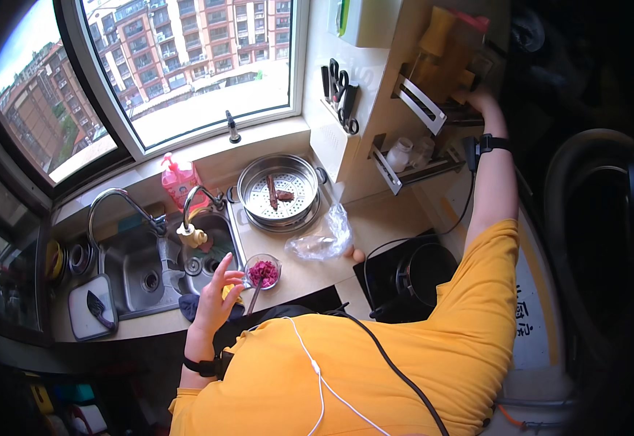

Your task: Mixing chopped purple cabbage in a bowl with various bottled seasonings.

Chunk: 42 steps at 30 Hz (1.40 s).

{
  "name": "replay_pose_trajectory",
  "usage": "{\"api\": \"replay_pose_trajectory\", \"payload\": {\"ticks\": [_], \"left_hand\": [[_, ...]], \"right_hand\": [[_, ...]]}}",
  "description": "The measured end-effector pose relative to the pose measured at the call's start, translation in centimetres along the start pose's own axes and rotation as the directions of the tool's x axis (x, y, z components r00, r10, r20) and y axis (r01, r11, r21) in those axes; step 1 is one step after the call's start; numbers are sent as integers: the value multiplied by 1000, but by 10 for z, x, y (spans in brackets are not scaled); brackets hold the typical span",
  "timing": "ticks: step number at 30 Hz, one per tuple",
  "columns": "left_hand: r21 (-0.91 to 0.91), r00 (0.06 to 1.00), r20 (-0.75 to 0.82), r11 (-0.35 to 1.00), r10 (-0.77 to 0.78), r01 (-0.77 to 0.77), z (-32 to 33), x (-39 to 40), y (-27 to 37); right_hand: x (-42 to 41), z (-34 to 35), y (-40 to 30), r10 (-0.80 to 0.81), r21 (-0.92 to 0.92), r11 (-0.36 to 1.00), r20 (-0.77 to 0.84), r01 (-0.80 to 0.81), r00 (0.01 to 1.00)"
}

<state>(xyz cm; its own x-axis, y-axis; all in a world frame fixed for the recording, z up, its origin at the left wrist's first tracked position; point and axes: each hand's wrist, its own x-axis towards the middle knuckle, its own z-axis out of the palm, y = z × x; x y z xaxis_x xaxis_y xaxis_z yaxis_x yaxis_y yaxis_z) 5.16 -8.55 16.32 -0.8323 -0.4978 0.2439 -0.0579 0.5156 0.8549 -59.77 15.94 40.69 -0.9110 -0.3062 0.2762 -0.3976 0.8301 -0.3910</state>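
My left hand (216,297) hovers over the counter's front edge with its fingers apart and nothing in it. Close to its fingertips stands a clear glass bowl (277,265) of shredded pink-purple food (263,272), with a utensil handle (254,300) leaning out. My right hand (477,99) reaches up to the wall rack (423,103), at the base of some blurred yellow-brown containers (441,60). Its fingers are partly hidden, so whether it grips one is unclear. Below, a lower rack (390,169) holds a jar of white contents (400,155).
A steel steamer (246,188) with dark meat pieces (273,192) stands behind a clear plastic bag (325,240) and eggs (357,255). A black pan (431,272) sits on the cooktop, with a cable (404,240) across it. The double sink (131,272) is left; knives and scissors (341,90) hang on the wall.
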Motion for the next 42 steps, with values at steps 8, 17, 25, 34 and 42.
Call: {"api": "replay_pose_trajectory", "payload": {"ticks": [8, 17, 25, 34, 42], "left_hand": [[41, 1000, 2, 999, -7, 7, -3, 7, -1], [71, 1000, 22, 997, 0, -2, -8, -4, 2], [-8, 987, 8, 987, -161, 161, -9, -10, -14], [-24, 902, 158, 911, -402, 411, 10, -17, -116], [181, 923, 114, 921, -367, 344, 62, -13, -196]], "right_hand": [[-6, -4, 2, -30, 57, 998, 40, 28, 999], [-13, 13, -10, 58, 3, 998, -33, -58, 998], [-151, 2, -87, -386, 12, 850, -666, 526, 638], [-435, 265, -144, -896, 703, 443, 370, 557, 245], [-508, 361, -166, -934, 661, 338, 322, 670, 154]]}}
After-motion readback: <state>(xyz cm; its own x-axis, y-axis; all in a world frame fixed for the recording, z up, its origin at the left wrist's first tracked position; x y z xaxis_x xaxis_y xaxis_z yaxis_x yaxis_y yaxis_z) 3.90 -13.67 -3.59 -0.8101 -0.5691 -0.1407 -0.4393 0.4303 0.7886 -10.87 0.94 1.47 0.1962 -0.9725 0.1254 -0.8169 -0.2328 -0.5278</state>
